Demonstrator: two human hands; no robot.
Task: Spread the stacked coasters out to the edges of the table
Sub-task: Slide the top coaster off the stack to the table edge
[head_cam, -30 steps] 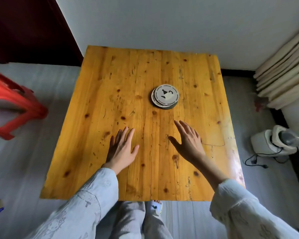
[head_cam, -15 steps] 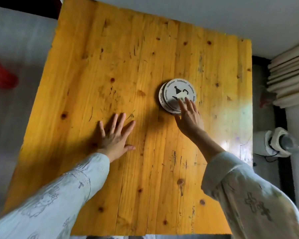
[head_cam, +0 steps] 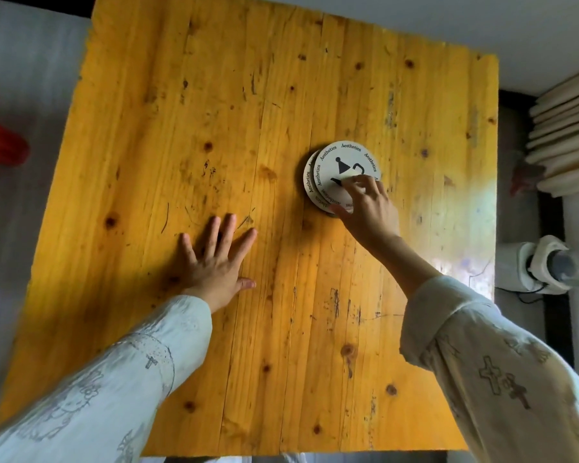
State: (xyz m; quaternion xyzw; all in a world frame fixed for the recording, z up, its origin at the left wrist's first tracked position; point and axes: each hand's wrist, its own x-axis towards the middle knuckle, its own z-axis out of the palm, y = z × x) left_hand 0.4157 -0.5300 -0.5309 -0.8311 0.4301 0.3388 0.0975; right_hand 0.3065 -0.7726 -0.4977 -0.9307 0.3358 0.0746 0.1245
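A small stack of round white coasters [head_cam: 343, 158] with black print lies right of centre on the yellow wooden table [head_cam: 214, 95]. The top coaster is shifted a little to the right of the one under it. My right hand [head_cam: 368, 208] is over the stack's near right part, fingertips pressed on the top coaster and thumb at its near rim. That hand hides the stack's near right edge. My left hand [head_cam: 214, 259] lies flat on the bare wood left of the stack, fingers spread, holding nothing.
A red stool [head_cam: 0, 142] stands on the floor at the left. On the floor at the right are a white appliance [head_cam: 542, 269] with a cord and stacked beige panels [head_cam: 569, 128]. A pale wall runs along the table's far edge.
My right hand has reached forward from the near table onto the coaster stack and closed on the top coaster. My left hand has stayed flat on the table. The camera has moved closer.
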